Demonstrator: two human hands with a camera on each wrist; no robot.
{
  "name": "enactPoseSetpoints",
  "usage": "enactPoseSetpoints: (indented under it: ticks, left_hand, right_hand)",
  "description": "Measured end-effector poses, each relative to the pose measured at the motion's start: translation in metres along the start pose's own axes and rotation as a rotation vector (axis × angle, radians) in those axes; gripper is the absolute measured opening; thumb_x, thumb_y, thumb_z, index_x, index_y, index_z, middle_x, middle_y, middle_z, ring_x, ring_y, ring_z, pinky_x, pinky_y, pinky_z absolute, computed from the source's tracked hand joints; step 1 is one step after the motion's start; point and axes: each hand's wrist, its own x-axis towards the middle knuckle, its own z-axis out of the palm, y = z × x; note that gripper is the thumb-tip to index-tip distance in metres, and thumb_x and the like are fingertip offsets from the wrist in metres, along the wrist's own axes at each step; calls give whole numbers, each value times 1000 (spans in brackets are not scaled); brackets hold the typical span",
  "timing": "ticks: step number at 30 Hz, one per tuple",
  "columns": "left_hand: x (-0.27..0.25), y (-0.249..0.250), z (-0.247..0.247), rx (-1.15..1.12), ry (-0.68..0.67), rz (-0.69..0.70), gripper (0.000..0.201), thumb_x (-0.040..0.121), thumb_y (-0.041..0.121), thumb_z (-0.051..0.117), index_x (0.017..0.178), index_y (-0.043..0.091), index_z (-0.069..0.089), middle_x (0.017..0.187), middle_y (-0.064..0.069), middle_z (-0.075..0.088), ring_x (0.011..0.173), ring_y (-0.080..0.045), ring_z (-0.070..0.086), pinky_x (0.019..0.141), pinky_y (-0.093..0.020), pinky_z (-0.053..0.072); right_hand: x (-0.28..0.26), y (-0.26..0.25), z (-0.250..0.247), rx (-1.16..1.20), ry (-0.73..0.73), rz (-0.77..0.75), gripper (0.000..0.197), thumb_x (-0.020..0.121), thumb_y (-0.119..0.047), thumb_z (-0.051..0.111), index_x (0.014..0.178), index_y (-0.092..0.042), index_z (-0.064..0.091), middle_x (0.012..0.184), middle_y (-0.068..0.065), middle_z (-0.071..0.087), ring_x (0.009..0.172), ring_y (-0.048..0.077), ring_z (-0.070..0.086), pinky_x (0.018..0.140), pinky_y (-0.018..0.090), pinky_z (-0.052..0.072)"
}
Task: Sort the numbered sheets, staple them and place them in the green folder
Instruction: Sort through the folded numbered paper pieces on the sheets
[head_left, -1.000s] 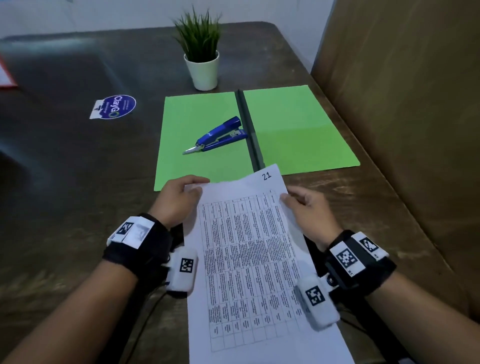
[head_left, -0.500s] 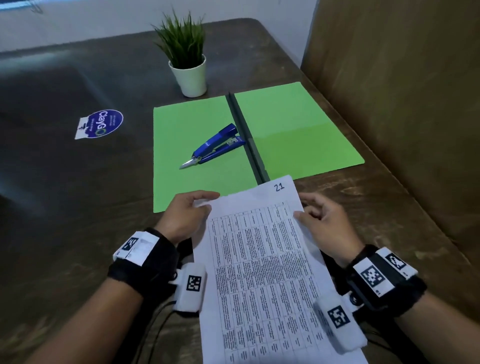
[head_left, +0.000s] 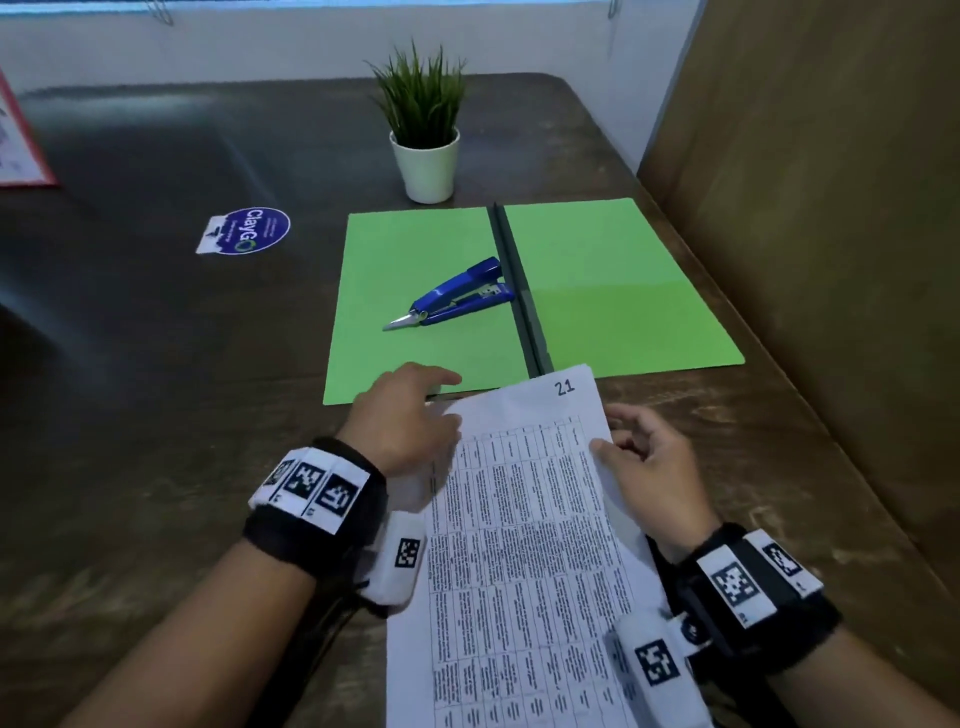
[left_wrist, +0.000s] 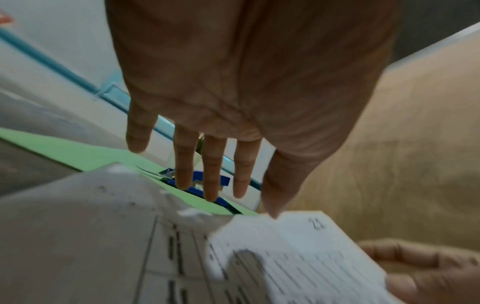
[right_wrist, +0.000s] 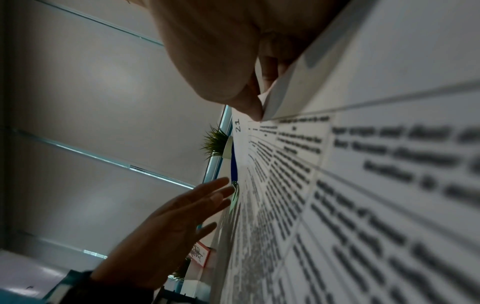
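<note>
The stack of printed sheets (head_left: 524, 545), its top page marked 21, lies tilted toward me over the table's near edge. My right hand (head_left: 644, 457) pinches the stack's right edge, thumb on top (right_wrist: 249, 107). My left hand (head_left: 410, 415) hovers off the stack's top left corner, fingers straight and spread (left_wrist: 213, 164), holding nothing. Beyond it the green folder (head_left: 618, 291) lies open flat, with the blue stapler (head_left: 457, 296) resting on its left leaf.
A small potted plant (head_left: 426, 124) stands behind the folder. A round blue sticker (head_left: 249, 231) lies on the dark wooden table (head_left: 156, 364) to the left. A brown panel (head_left: 831, 234) walls the right side. A red-edged card (head_left: 21, 135) sits far left.
My left hand has let go of the stack's top left corner and moved forward with fingers spread. The right hand still holds the sheets; my view has tilted up.
</note>
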Motion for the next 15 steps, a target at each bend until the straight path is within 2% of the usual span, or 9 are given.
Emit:
enactPoseSetpoints:
  ticks: [2, 4, 7, 8, 9, 12, 15]
  left_hand:
    - [-2, 18, 4, 119, -84, 52, 46, 95, 37, 60, 139, 25, 54, 144, -2, 54, 131, -26, 50, 111, -49, 38]
    - [-2, 30, 9, 157, -196, 61, 48, 98, 42, 55, 139, 18, 50, 142, -6, 55, 130, -28, 50, 113, -52, 35]
    - [-2, 36, 10, 170, -244, 79, 43, 98, 47, 54, 130, 19, 53, 133, -7, 59, 121, -30, 55, 105, -51, 43]
    - [-4, 37, 8, 161, -256, 89, 40, 97, 49, 56, 125, 20, 55, 129, -6, 60, 118, -30, 57, 102, -50, 46]
    - [-7, 40, 7, 136, -284, 96, 43, 95, 50, 59, 127, 22, 56, 133, -4, 59, 120, -29, 57, 104, -46, 46]
    - [-18, 42, -6, -53, -400, 82, 65, 91, 54, 64, 149, 34, 42, 155, 7, 42, 141, -17, 43, 111, -30, 33]
    - [-15, 43, -9, -299, -412, 61, 59, 94, 47, 63, 148, 33, 45, 152, 9, 48, 135, -9, 48, 105, -25, 33]
  right_hand:
    - [-1, 1, -1, -18, -24, -14, 41, 93, -2, 63, 114, -37, 60, 103, -11, 72, 87, 2, 70, 70, 20, 55]
    - [-4, 1, -3, -54, -39, -40, 45, 93, -3, 64, 119, -39, 59, 107, -11, 71, 94, 6, 68, 78, 26, 57]
    - [-5, 3, -5, -71, -44, -85, 49, 93, -1, 63, 123, -38, 57, 108, -13, 70, 95, 1, 68, 72, 18, 55]
    - [-6, 3, -5, -61, -38, -86, 49, 93, 0, 62, 124, -37, 57, 108, -13, 70, 91, -3, 68, 68, 15, 54]
    - [-7, 2, -7, -49, -29, -84, 47, 94, 1, 61, 124, -35, 57, 106, -13, 70, 87, -5, 68, 65, 14, 53]
    - [-5, 2, -3, -43, -40, -72, 42, 95, 1, 60, 123, -29, 59, 104, -12, 71, 81, -8, 68, 62, 14, 54]
    - [-5, 1, -3, -49, -24, -69, 39, 94, -1, 61, 120, -31, 60, 105, -8, 73, 83, -4, 69, 66, 20, 57]
